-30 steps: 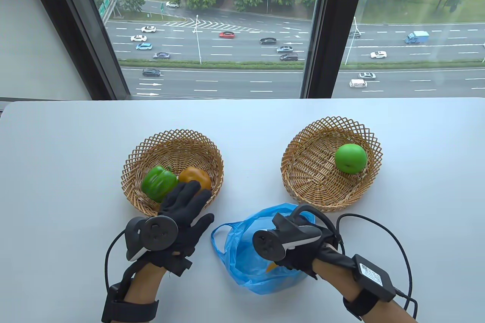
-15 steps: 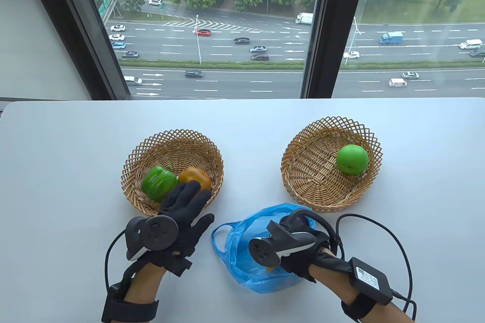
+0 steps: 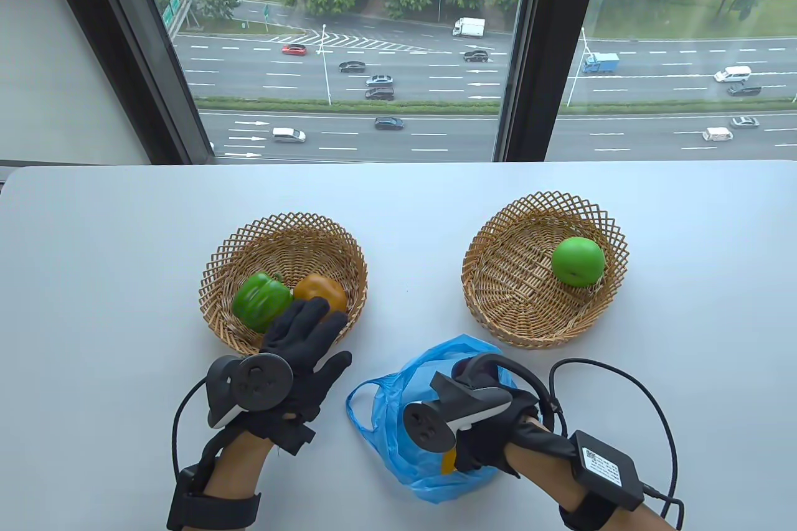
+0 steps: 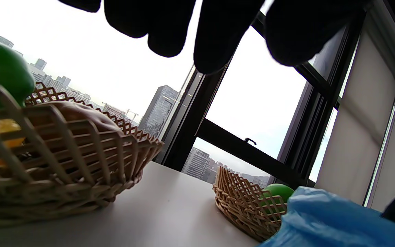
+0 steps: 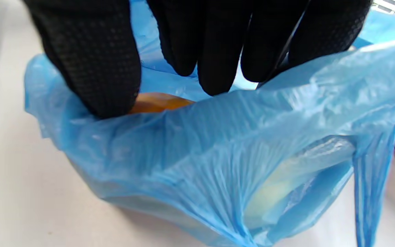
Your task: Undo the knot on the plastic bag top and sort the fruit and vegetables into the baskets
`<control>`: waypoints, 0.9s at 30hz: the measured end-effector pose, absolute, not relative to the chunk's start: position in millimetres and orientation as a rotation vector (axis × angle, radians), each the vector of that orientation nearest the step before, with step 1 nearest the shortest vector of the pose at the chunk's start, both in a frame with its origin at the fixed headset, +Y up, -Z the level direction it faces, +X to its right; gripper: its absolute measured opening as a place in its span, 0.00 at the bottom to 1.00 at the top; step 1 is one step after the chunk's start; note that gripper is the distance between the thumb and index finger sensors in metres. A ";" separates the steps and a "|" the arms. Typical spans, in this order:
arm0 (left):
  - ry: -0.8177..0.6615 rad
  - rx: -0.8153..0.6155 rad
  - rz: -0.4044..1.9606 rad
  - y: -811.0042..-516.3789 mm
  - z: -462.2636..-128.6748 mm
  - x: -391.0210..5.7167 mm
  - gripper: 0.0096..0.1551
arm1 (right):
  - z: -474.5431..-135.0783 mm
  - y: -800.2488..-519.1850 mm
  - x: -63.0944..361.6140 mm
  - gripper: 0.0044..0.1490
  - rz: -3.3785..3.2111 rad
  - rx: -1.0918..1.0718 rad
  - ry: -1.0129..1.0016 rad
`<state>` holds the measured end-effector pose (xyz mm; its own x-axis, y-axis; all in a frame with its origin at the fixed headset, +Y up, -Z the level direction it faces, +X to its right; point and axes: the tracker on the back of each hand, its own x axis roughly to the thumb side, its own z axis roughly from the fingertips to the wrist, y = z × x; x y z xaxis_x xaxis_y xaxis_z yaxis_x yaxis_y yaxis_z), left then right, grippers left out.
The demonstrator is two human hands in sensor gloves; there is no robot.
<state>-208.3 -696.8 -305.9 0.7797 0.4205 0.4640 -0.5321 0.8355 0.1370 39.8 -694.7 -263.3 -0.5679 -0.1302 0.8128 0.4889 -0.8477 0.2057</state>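
Blue plastic, thin and crinkled, forms the bag [image 3: 398, 431] that lies open on the white table [image 3: 93, 307] near the front edge, between the two wicker baskets and nearer the person. The right hand [image 3: 492, 431] is sunk into the bag's mouth from above; in the right wrist view its thumb [image 5: 91, 61] presses down on an orange item [image 5: 159, 102] inside, while the other fingers [image 5: 218, 51] hang just above the folded plastic. Whether they close round the item cannot be told, since the bag's rim hides what lies beneath. A pale yellowish shape [image 5: 286, 185] shows through the bag's side lower down, too blurred to name. One loop handle [image 3: 361, 397] of the bag lies flat on the table toward the left hand. The left hand [image 3: 299, 357] rests with fingers straight and spread, its fingertips [image 3: 317, 310] lying over the near rim of the left basket [image 3: 280, 232], gripping nothing. That basket holds a green bell pepper [image 3: 261, 300] and, touching it on its right, an orange vegetable [image 3: 320, 291], partly covered by the fingertips. The right basket [image 3: 529, 319] stands well apart on the other side, with a green apple [image 3: 578, 261] sitting against its far right wall. From the left wrist view, the apple peeks above the woven rim behind the bag's blue edge.
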 end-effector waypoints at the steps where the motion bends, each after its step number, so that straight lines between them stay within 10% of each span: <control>1: -0.435 0.268 0.521 -696.8 -305.9 -208.2 0.40 | -261.8 -696.2 38.6 0.52 -2.424 -1.210 -0.596; 27: -0.437 0.274 0.523 -696.5 -305.7 -208.5 0.40 | -255.0 -714.0 27.8 0.52 -2.370 -1.154 -0.467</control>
<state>-208.5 -696.5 -305.7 0.7782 0.4194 0.4675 -0.5341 0.8335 0.1413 27.8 -714.0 -255.0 -0.5424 -0.2539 0.8009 0.5387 -0.8366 0.0996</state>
